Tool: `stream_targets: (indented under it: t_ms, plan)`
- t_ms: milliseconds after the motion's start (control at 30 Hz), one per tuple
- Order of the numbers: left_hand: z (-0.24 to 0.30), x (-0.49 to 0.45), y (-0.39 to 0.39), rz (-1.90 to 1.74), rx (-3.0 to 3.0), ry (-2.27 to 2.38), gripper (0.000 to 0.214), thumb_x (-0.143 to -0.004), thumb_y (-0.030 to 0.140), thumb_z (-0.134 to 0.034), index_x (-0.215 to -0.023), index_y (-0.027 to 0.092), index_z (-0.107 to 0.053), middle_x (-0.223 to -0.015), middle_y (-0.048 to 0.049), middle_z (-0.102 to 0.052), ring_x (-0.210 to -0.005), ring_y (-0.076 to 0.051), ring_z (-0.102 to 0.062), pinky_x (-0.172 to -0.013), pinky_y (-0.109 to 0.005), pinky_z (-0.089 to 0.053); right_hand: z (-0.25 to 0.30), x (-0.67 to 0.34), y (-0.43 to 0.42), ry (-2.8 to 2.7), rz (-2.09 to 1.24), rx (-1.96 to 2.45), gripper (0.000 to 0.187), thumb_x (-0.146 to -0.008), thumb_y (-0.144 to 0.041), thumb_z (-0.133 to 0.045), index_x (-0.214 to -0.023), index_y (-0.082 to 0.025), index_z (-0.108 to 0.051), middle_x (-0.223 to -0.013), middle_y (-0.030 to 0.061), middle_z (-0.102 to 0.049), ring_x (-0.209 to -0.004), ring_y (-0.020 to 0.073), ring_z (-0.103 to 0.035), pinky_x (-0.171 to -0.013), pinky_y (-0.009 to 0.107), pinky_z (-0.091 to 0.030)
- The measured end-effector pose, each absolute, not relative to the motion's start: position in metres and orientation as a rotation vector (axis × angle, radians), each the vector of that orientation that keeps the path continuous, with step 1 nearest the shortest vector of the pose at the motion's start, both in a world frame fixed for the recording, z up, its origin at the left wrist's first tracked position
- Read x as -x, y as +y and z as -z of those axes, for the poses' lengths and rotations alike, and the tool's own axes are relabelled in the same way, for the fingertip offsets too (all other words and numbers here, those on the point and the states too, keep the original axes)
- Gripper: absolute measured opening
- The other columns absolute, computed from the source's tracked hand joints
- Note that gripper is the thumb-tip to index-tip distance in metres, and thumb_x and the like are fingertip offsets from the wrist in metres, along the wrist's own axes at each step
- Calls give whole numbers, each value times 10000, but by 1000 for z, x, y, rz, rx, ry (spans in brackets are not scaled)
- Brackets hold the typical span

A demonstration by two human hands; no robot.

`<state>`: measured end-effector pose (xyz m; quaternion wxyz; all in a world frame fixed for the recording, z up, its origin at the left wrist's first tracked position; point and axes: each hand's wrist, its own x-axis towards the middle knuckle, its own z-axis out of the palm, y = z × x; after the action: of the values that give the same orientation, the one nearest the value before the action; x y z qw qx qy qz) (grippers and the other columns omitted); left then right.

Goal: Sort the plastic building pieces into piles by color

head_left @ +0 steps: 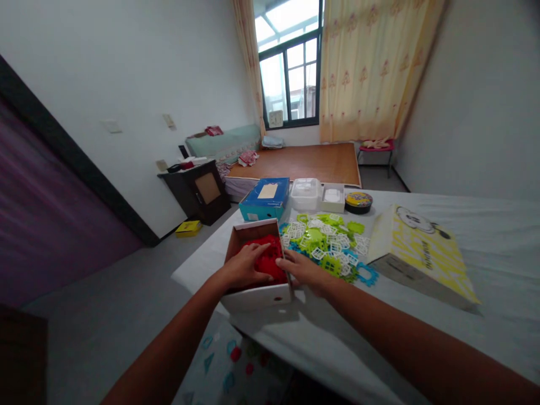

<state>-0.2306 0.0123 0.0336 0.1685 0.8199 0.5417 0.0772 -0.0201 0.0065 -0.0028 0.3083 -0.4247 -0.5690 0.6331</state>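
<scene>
A white open box [258, 298] stands at the near left edge of the white-covered table, with red plastic pieces [273, 260] inside. My left hand [245, 268] reaches into it, fingers apart and lying over the red pieces. At the box's right wall, my right hand [301, 270] grips the side, thumb at the rim and the other fingers partly hidden outside. Just right of the box spreads a pile of green, white and blue plastic building pieces [314, 239].
Behind the pile stand a blue shoebox [266, 198], a clear plastic container [306, 195], a small white box [333, 198] and a round tin [358, 201]. A large yellow-and-white box [422, 253] lies to the right. Beyond the table is a bed [304, 160].
</scene>
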Motion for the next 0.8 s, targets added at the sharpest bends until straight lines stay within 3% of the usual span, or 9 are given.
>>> stream_targets:
  t_ms: [133, 267, 367, 467, 567, 633, 733, 800]
  plan:
    - [-29, 231, 15, -303, -2305, 1491, 874, -653, 458, -778, -1426, 227, -442, -1361, -136, -511, -1245, -326, -489, -1057, -459, -385, -10, 19, 5, -1353, -1779, 1068, 580, -633, -222, -610, -1212, -216, -599, -1038, 51, -700, -900, 215, -656, -674, 290, -520]
    - [-28, 219, 21, -490, -2281, 1413, 815, -669, 345, -779, -1405, 214, -456, -1384, -136, -479, -1280, -309, -468, -1103, -458, -350, -20, 7, 2, -1327, -1732, 911, 646, -539, -158, -532, -1175, -192, -643, -945, 23, -711, -766, 184, -644, -667, 292, -517]
    - [-30, 199, 29, -668, -2322, 1283, 766, -695, 232, -738, -1405, 238, -449, -1403, -109, -459, -1294, -273, -463, -1125, -427, -336, -28, -7, 1, -1350, -1678, 837, 730, -549, -149, -526, -1272, -207, -602, -1013, 30, -708, -806, 192, -643, -737, 336, -526]
    - [-29, 179, 41, -694, -2364, 1174, 699, -699, 170, -706, -1362, 234, -493, -1375, -95, -488, -1282, -261, -477, -1117, -421, -352, -30, -18, 0, -1456, -1518, 908, 678, -595, -150, -510, -1262, -210, -615, -1128, 45, -682, -919, 207, -634, -838, 368, -509]
    - [-26, 168, 53, -659, -2365, 1148, 667, -708, 195, -713, -1344, 216, -510, -1362, -104, -512, -1265, -270, -495, -1105, -436, -363, -20, -26, -1, -1476, -1360, 1035, 737, -613, -155, -535, -1346, -222, -524, -1305, 61, -590, -1059, 216, -597, -924, 362, -472]
    - [-25, 169, 56, -626, -2354, 1162, 682, -740, 273, -716, -1376, 209, -480, -1375, -119, -514, -1263, -278, -500, -1103, -440, -358, -13, -31, 0, -1431, -1387, 1104, 770, -624, -184, -567, -1385, -217, -453, -1337, 85, -555, -1069, 217, -591, -899, 347, -480]
    - [-25, 175, 52, -529, -2325, 1208, 798, -731, 422, -739, -1430, 212, -416, -1419, -138, -491, -1292, -302, -475, -1103, -455, -350, -11, -37, 2, -1483, -1604, 1128, 637, -641, -237, -569, -1275, -194, -524, -1059, 64, -656, -833, 188, -619, -694, 293, -503]
    - [-25, 178, 47, -488, -2312, 1232, 869, -683, 462, -774, -1433, 212, -413, -1441, -144, -472, -1314, -316, -451, -1111, -468, -335, -16, -37, 5, -1509, -1763, 1121, 581, -626, -256, -578, -1205, -207, -551, -863, 13, -641, -670, 148, -574, -570, 245, -459]
